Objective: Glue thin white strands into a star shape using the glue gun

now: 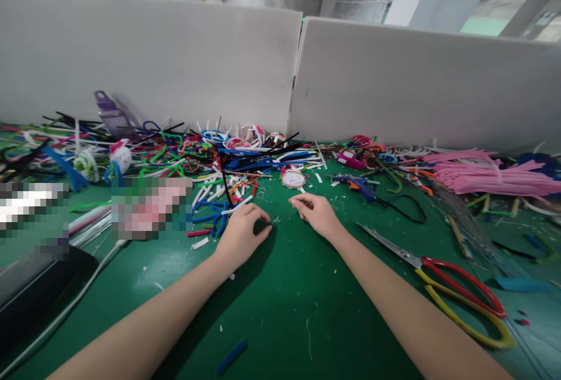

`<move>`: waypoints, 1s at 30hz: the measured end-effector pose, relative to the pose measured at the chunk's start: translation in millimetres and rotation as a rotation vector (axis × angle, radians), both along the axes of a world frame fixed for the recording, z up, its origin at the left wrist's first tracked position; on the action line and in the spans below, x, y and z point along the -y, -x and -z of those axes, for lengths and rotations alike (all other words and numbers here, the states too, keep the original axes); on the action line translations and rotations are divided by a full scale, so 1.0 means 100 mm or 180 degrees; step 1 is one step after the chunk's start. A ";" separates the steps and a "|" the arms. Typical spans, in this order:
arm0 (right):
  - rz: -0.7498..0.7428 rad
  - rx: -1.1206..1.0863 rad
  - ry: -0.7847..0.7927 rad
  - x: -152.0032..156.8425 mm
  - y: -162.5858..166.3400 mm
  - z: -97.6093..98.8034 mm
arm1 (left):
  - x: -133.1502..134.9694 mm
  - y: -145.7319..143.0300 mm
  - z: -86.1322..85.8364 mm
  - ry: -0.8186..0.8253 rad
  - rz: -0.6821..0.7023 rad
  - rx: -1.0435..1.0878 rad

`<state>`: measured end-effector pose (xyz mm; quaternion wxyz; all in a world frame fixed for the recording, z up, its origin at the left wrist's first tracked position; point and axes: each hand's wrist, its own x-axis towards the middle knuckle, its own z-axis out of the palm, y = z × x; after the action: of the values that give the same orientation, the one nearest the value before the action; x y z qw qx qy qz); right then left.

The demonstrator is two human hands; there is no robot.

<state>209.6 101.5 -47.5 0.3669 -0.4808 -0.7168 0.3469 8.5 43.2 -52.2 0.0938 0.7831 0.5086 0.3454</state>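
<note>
"On the green mat (280, 310), where do your hands sit?"

"Both rest on it, side by side and a little apart. My left hand (241, 232) lies at the near edge of the pipe-cleaner pile (210, 163), just beside some short blue pieces (210, 217). My right hand (316, 213) lies just below a small round ring with a red rim (293, 178), near it but not touching."

"And the fingers?"

"On the left they are curled in, the tips tucked down against the mat. I see nothing held in them, though I cannot tell whether something thin lies under them. On the right they are loosely bent and close side by side, pointing toward the left hand, gripping nothing."

"What else lies within reach?"

"A blue glue gun (356, 183) lies to the right of the ring, with a black cord (409, 207) looping off it. The scissors (414, 260), with red and yellow handles, lie beside my right forearm with the blades pointing up and left. Farther right is a bundle of pink pipe cleaners (491, 178). A purple-capped bottle (109, 114) stands at the back left against the white boards (175, 64)."
</note>
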 end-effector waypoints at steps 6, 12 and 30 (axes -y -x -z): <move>-0.0387 -0.0089 0.0316 -0.10 0.11 0.00 | -0.01 0.00 0.00 0.0149 0.0012 -0.0077; -0.0431 0.0025 0.0182 -0.10 0.15 0.02 | -0.02 -0.01 -0.03 0.0228 -0.0002 -0.0095; -0.0524 0.0442 -0.0815 0.03 0.16 0.05 | -0.03 -0.01 -0.02 0.0139 -0.0014 -0.0083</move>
<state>193.9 98.6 -52.2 0.3451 -0.3925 -0.8158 0.2475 10.0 45.8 -50.0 0.1035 0.7841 0.5189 0.3243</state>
